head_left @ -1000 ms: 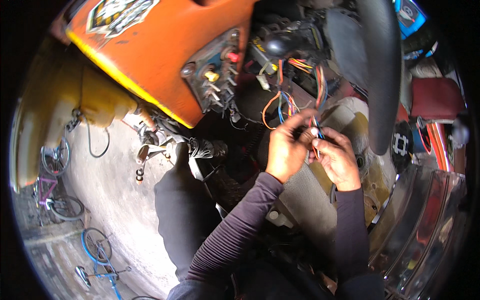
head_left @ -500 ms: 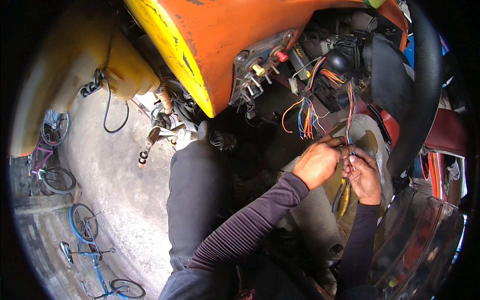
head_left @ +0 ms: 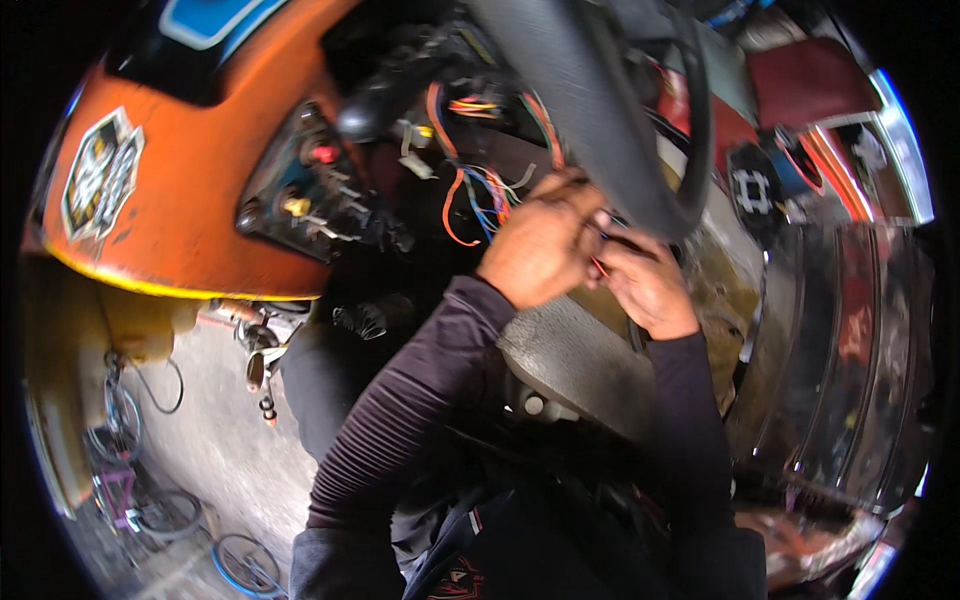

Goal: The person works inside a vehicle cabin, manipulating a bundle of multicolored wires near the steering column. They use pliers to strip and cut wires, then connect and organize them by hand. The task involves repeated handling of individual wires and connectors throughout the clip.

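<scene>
Both my hands are at a bundle of thin colored wires (head_left: 548, 135) hanging from a dark vehicle's innards. My left hand (head_left: 532, 245), back up, has its fingers curled round the bundle, just below a large black padded piece (head_left: 575, 90). My right hand (head_left: 650, 285) pinches the wires beside it, a short red strand showing between the two hands. Motion blur and my own fingers hide the exact grip. More loose orange, blue and white wires (head_left: 455, 205) dangle to the left of my left hand.
An orange body panel (head_left: 190, 170) fills the upper left, carrying a plate (head_left: 300, 180) with red and yellow knobs. Bicycles (head_left: 160, 510) are on the concrete floor (head_left: 230, 440) at lower left. A maroon cushion (head_left: 810, 85) sits upper right, above dark glossy ribbed panels (head_left: 830, 360).
The view has turned: the orange panel now sits further left, and the black padded piece is nearer my hands. My hands appear higher and further left, still on the wires.
</scene>
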Tool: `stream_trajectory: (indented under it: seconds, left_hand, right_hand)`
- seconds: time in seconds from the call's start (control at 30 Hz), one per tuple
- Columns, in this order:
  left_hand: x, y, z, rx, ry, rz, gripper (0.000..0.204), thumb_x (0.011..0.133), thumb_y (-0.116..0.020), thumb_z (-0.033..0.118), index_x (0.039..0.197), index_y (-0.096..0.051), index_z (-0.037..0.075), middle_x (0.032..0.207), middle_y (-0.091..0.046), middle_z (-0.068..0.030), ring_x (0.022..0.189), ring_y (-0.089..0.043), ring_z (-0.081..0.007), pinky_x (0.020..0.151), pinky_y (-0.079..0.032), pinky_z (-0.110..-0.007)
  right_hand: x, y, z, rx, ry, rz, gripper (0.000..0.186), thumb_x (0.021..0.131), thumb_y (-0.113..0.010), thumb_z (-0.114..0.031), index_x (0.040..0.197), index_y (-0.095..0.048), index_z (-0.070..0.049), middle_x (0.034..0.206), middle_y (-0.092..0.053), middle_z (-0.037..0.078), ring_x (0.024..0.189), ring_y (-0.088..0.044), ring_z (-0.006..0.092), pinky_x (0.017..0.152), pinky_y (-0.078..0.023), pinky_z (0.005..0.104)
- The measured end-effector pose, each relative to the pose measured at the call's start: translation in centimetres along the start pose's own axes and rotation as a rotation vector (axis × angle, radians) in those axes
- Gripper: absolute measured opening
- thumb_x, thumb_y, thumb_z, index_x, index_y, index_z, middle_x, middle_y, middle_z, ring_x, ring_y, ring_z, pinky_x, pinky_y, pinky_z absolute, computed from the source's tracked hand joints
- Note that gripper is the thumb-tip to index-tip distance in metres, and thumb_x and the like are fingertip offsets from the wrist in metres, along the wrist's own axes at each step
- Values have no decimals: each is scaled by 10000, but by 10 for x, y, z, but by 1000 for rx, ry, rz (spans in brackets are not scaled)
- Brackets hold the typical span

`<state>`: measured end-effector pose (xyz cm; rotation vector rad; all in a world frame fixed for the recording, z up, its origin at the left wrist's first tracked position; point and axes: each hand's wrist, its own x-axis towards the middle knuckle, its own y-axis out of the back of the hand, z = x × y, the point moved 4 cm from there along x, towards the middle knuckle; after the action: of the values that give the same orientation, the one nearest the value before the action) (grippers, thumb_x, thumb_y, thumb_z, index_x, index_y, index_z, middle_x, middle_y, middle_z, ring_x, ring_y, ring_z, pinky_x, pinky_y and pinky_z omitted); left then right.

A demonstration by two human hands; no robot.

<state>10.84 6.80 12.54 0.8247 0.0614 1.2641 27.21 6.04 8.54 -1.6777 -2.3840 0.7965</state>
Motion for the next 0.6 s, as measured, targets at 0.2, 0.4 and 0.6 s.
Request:
stream_trajectory:
  seconds: [0.2, 0.4, 0.6]
  left_hand:
    - [3, 3, -8, -99, 7, -36, 206, 986, -619, 90, 1175, -664, 18, 1023, -694, -242, 1038, -650, -438, 919, -523, -502]
    - [-2, 20, -12, -228, 44, 89, 136, 1005, -648, 76, 1110, -702, 9, 938, -734, -168, 805, -720, -210, 758, -553, -343]
    - [1, 27, -21, -330, 132, 34, 179, 988, -673, 52, 1149, -723, -7, 963, -780, -119, 854, -737, -163, 778, -567, -316]
  right_hand:
    - [-15, -19, 17, 10, 6, 42, 199, 1015, -689, -137, 1073, -705, 53, 940, -700, 104, 798, -673, 167, 737, -579, 321]
    - [-61, 40, 13, -985, 200, 681, 370, 1006, -738, -352, 1054, -698, 13, 1027, -685, 75, 882, -689, 194, 761, -550, 356]
    - [-98, 50, 31, -1580, -31, 660, 490, 858, -852, -414, 1043, -660, -2, 1079, -592, 211, 1014, -608, 432, 857, -491, 540]
